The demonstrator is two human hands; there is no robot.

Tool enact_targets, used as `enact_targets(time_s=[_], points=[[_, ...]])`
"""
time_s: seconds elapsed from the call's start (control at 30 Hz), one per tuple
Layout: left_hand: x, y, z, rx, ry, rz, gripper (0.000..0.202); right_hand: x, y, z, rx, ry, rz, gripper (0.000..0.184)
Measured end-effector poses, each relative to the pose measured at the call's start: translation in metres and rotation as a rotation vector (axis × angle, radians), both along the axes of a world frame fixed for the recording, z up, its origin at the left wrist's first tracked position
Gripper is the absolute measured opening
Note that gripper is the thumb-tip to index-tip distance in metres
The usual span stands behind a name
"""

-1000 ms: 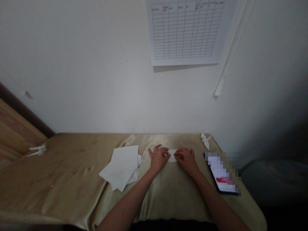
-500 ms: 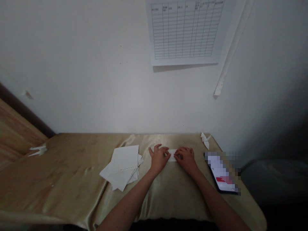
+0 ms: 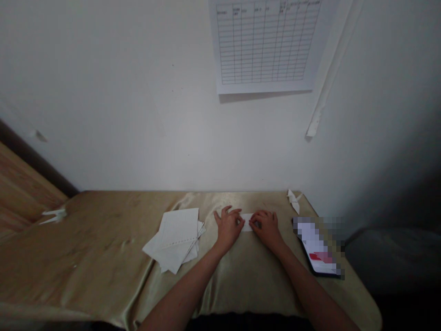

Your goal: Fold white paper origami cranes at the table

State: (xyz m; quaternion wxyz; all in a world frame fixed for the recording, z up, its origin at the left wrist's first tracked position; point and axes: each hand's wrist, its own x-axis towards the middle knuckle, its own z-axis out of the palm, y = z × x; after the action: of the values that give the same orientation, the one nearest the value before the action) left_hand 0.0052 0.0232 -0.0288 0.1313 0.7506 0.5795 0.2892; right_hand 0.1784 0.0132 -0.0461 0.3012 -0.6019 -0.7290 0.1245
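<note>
A small white piece of paper (image 3: 247, 225) lies on the cloth-covered table between my two hands. My left hand (image 3: 228, 226) pinches its left side between thumb and forefinger, the other fingers spread and raised. At the paper's right side, my right hand (image 3: 267, 225) pinches with thumb and forefinger, its remaining fingers curled above. The fingertips of both hands are close together over the paper and cover parts of its edges. Any fold in it is too small to make out.
Left of my hands lies a loose stack of white paper sheets (image 3: 179, 230). A phone (image 3: 319, 248) with a lit screen rests on the right. Folded white paper figures sit at the back right (image 3: 293, 201) and far left (image 3: 54, 215). A printed chart (image 3: 265, 46) hangs on the wall.
</note>
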Motion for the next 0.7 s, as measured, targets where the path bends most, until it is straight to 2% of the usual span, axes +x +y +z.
enact_targets(time_s=[0.3,0.47,0.6,0.7], points=[[0.0006,-0.0003,-0.0024,-0.021,0.02,-0.01,0.004,0.0005,-0.0009,0.0023,-0.03,0.009,0.007,0.013],[0.0007,-0.0023,0.0006,-0.015,0.051,-0.015,0.018,0.0012,-0.0012,0.0023,-0.042,-0.012,0.012,0.018],[-0.0017,-0.0043,0.0038,-0.01,0.105,-0.02,0.007,0.0001,-0.0036,0.0035,-0.053,-0.064,0.003,0.022],[-0.0049,-0.006,0.0054,-0.008,0.118,-0.01,0.007,-0.0006,-0.0049,0.0052,-0.056,-0.08,-0.006,0.024]])
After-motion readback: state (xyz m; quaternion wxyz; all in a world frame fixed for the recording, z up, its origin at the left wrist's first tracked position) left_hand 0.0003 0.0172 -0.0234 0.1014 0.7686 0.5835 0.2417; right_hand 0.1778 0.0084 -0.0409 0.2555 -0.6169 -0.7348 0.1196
